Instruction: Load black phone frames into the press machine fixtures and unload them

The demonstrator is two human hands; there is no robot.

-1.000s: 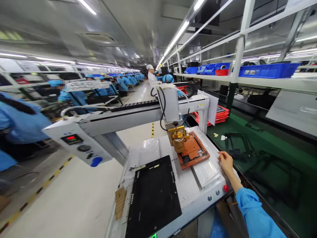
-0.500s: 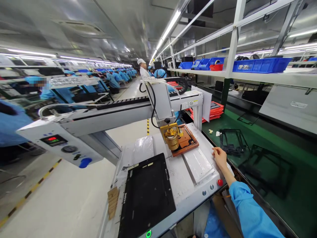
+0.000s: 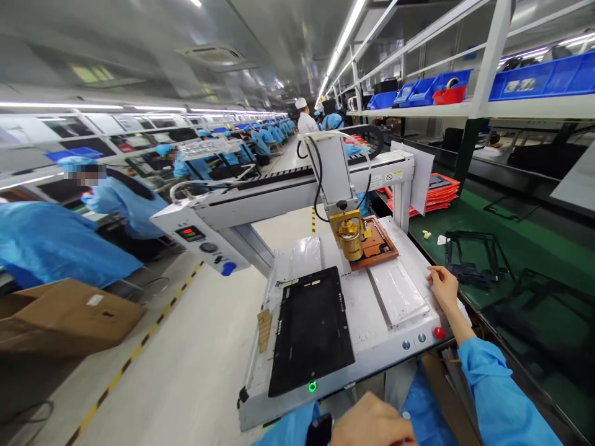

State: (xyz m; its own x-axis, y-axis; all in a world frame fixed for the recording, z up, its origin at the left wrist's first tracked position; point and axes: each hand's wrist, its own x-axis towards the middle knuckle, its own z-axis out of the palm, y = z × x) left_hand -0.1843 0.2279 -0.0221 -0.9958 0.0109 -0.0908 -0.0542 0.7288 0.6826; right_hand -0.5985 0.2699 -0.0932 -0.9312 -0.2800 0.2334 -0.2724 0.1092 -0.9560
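A: so where's this cam sitting?
B: up on the wearer's head, facing forward and angled down, pretty near the white machine (image 3: pixel 361 303), with the aisle (image 3: pixel 286 162) way off ahead.

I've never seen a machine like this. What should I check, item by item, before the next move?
1. Right hand away from the brass head: ok, it is at the bed's right edge.
2. Left hand off the black panel: ok, it is in front of the machine.
3. Black panel lying on the machine bed: ok.
4. Brass head clear of the brown fixture: cannot tell; it blocks the view there.
5. Red button uncovered: ok.
6. Display reading: cannot tell; lit red, too small.
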